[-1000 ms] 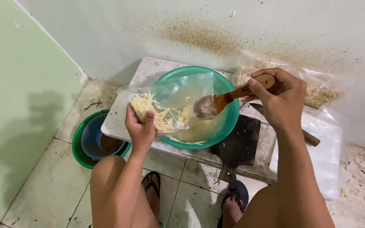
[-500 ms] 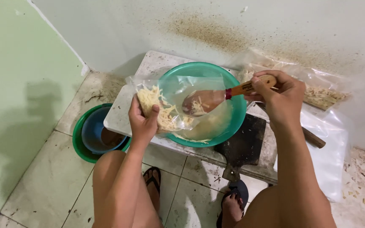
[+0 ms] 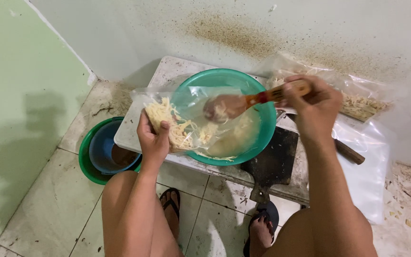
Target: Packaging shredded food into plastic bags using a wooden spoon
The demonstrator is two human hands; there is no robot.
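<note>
Frame centre: left hand [image 3: 154, 140] pinches clear bag [image 3: 186, 116] open over teal bowl [image 3: 224, 116]; right hand [image 3: 312, 102] grips wooden spoon [image 3: 243, 102], loaded, at the bag's mouth.

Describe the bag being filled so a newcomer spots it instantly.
Start at the big teal bowl on the white board. Over its left rim, the left hand holds a clear plastic bag partly full of pale shreds. Unlike the bags by the wall, a wooden spoon reaches into it.
</note>
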